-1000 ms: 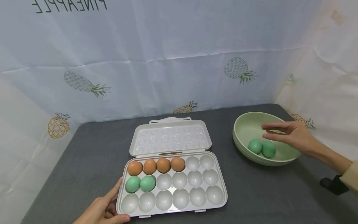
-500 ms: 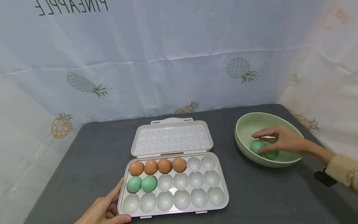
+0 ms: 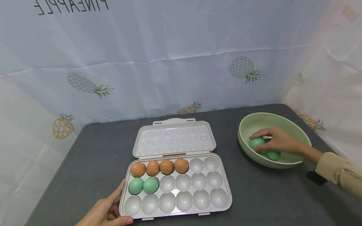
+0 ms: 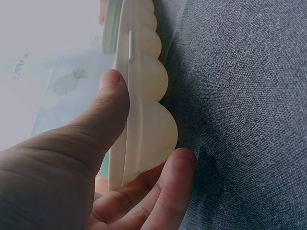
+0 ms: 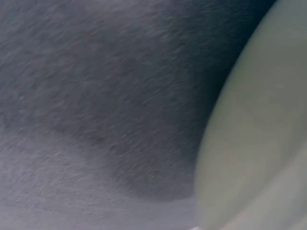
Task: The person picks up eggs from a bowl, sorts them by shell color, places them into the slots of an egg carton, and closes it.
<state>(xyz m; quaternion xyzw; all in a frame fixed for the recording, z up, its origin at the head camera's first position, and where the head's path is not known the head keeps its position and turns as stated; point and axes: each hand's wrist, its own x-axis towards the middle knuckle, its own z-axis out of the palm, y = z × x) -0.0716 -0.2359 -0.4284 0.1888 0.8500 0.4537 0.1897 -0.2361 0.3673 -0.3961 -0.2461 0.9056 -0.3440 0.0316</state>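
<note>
My right hand [image 3: 280, 141] is down in a light green bowl [image 3: 254, 123], thumb and fingers pinching a green egg [image 3: 256, 142]. Partly under that hand lies a second green egg [image 3: 273, 155]. A white plastic egg box [image 3: 184, 201] lies opened flat, its lid [image 3: 174, 139] folded back. Four-sided contents show: several brown eggs [image 3: 167, 167] fill part of the back row, and two green eggs [image 3: 150, 185] sit at the left of the middle row. My left hand [image 3: 105, 209] grips the box's left end; in the left wrist view, the thumb [image 4: 111, 96] is against its edge.
A dark grey cloth [image 3: 93, 157] covers the table. Behind it hangs a pale curtain [image 3: 169, 78] with pineapple prints. The right wrist view shows just the bowl's outer wall [image 5: 259, 124] and grey cloth.
My right hand has lowered into the bowl, moved left and closed its fingers on a green egg, which has shifted slightly. The left hand stays at the egg box.
</note>
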